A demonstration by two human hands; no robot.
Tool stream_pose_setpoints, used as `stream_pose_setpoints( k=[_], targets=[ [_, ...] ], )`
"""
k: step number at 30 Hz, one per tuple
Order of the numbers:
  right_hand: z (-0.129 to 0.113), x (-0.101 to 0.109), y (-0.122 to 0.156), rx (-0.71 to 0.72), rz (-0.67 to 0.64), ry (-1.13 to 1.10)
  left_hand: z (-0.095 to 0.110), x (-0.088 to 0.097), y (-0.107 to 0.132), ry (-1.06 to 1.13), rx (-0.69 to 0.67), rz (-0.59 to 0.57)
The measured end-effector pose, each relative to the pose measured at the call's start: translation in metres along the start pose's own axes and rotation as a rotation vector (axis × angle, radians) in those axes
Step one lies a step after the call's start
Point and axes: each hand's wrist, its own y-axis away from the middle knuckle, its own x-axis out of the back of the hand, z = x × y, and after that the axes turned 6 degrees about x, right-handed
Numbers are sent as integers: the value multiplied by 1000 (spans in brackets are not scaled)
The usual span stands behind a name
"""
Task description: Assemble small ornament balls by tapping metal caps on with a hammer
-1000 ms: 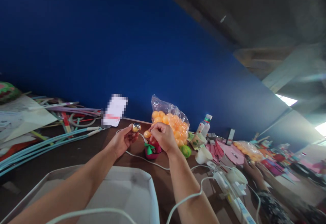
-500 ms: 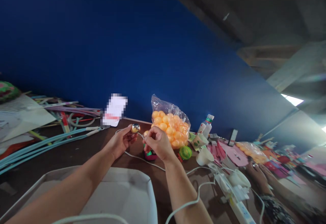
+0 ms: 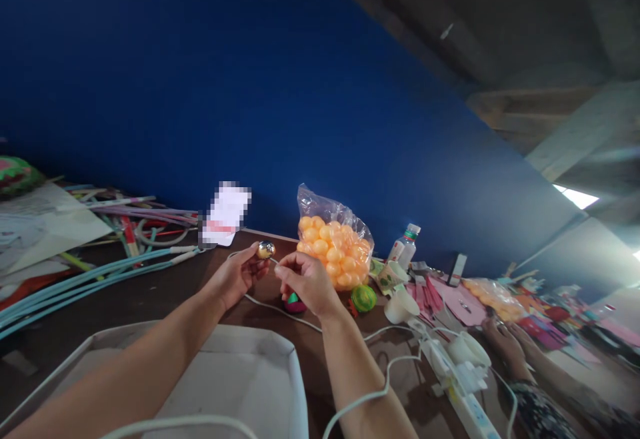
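Note:
My left hand [image 3: 243, 271] pinches a small shiny metallic ball [image 3: 266, 250], gold below and silvery on top, between thumb and fingers. A short pale cord [image 3: 273, 261] runs from beside the ball to my right hand [image 3: 305, 280], whose thumb and index finger are pressed together on it. Just below my right hand, a small pink and green object [image 3: 295, 303] lies on the dark table, partly covered. Behind that hand stands a clear plastic bag [image 3: 333, 246] full of orange balls. A green, ribbed round object [image 3: 363, 299] sits beside the bag.
A white tray [image 3: 240, 372] lies under my forearms. A phone [image 3: 225, 216] leans against the blue wall. Light blue tubes [image 3: 100, 276] fill the left. Rightward are a bottle [image 3: 407, 246], a power strip [image 3: 465, 402], white cables and another person's hands [image 3: 505, 342].
My right hand has moved slightly left, closer to the metallic ball, and the cord between the hands looks shorter and straighter. My left hand stays nearly still.

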Motion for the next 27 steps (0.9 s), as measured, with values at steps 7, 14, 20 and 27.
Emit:
stream_pose_setpoints(
  k=[7,14,20,27],
  targets=[
    [4,-4,-2,1,50,-103,0,1,1,1,-1,-3],
    [16,-7,-6,-48,80,-290,0,3,0,5,-2,-61],
    [18,-9,-6,-43,108,-358,-1,4,-1,15,-14,-57],
    [16,-15,-6,-28,106,-350,-1,5,-1,6,-25,-81]
  ],
)
